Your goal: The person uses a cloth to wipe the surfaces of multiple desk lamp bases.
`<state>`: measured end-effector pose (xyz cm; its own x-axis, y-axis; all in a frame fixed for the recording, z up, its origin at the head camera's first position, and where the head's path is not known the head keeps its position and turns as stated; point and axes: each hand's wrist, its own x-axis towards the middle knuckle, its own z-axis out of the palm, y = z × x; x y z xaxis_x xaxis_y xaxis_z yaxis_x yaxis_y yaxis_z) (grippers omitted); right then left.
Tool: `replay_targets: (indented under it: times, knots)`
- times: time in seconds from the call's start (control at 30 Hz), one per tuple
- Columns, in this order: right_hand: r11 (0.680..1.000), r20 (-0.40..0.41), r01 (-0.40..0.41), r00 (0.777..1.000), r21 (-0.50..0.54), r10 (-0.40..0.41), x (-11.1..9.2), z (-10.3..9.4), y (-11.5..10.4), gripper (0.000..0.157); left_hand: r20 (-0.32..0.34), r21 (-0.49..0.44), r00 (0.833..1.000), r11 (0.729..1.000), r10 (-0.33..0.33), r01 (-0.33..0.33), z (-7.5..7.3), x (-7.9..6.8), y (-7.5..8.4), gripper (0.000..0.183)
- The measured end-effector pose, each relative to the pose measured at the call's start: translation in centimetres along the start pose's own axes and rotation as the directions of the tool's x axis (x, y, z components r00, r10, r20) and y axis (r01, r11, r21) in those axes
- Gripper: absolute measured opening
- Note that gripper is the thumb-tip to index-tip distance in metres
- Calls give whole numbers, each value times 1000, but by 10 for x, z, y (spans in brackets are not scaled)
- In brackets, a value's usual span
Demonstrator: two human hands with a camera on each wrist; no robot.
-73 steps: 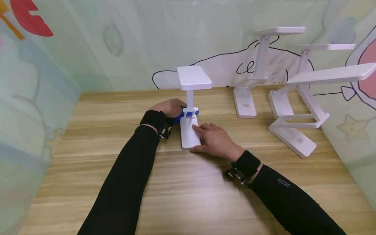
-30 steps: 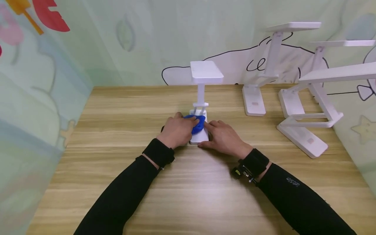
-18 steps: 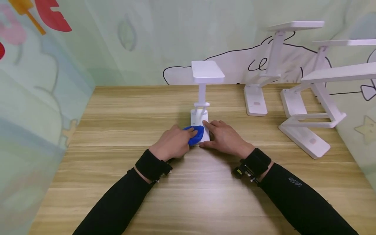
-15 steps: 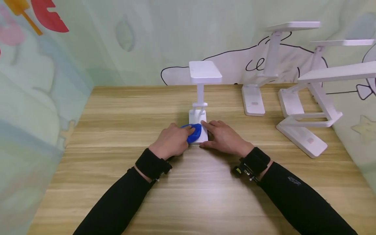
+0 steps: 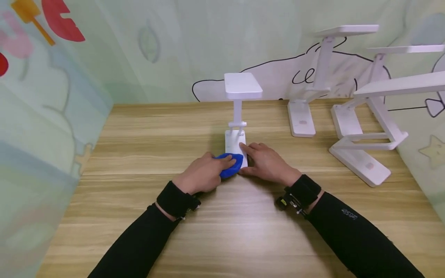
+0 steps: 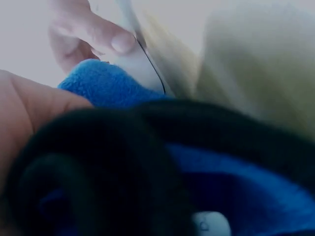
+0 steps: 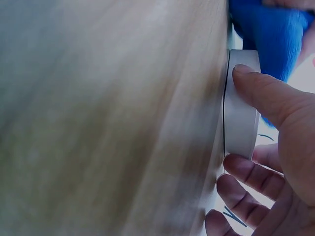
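Observation:
A white desk lamp [image 5: 243,84] stands upright mid-table, its head over a short jointed stem and a flat base [image 7: 242,113]. My left hand [image 5: 201,172] holds a fuzzy blue cloth [image 5: 233,167], fingers pressing it over the front left corner of the base. Part of the cloth is bunched beneath that hand, as the left wrist view shows. At the base's right side, my right hand [image 5: 268,164] grips it, thumb on the front edge and index fingertip on the top; its other fingers are bent along the side.
Several more white desk lamps stand at the back right, one with its base [image 5: 301,119] by the wall, another nearer with its base [image 5: 361,162] angled. A cartoon-printed wall covering [image 5: 167,50] rises behind the wooden table [image 5: 146,143].
My left hand has drawn the blue cloth from behind the stem over the base to its front corner, shifting slightly nearer in the last half second. My right hand keeps its hold on the base.

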<state>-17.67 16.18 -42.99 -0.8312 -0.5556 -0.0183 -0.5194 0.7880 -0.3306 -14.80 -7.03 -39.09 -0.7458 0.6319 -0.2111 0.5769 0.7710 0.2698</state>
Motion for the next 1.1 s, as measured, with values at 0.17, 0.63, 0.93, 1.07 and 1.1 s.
replay_targets:
  times: [0.17,0.63,0.93,1.07,1.1]
  knots:
    - [1000,2,-2,1000,12,2,1,1,-1,91,7,-99,998,993,-61,61,1,-16,6,58]
    - [1000,-30,28,999,7,-28,4,6,-2,89,6,-285,971,930,-239,231,-5,38,-22,74]
    - [1000,-37,21,999,-16,-22,1,5,-1,90,-61,-207,990,972,-128,113,7,18,-14,73]
    - [1000,-42,17,999,-12,-17,0,4,0,90,-51,-222,995,972,-88,75,15,7,-8,63]
    - [1000,-43,16,999,-10,-16,-1,4,0,90,-51,-224,996,972,-79,66,16,4,-7,60]
